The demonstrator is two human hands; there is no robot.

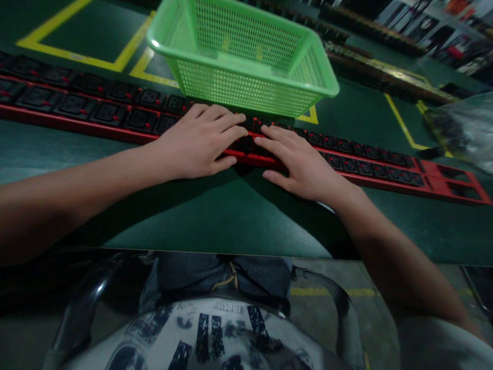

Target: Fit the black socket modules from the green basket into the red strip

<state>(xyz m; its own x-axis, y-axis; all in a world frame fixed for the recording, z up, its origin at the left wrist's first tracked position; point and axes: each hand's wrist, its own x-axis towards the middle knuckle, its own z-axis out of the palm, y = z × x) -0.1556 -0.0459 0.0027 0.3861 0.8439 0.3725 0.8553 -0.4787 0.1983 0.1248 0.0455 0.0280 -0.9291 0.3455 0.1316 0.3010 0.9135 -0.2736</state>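
Two long red strips fitted with black power sockets lie side by side across the green table. On the middle of the strips rests my left hand, palm down, its fingers stretched out to the right and the thumb along the near edge. My right hand lies flat a little further right, fingers reaching left over the sockets. A small gap separates the two sets of fingertips. Neither hand grasps anything. The sockets directly under my palms and fingers are hidden.
A green plastic basket stands just behind the strips. Yellow tape lines mark the green tabletop. Clear plastic wrapping lies at the far right. Chair armrests flank my body below the table edge.
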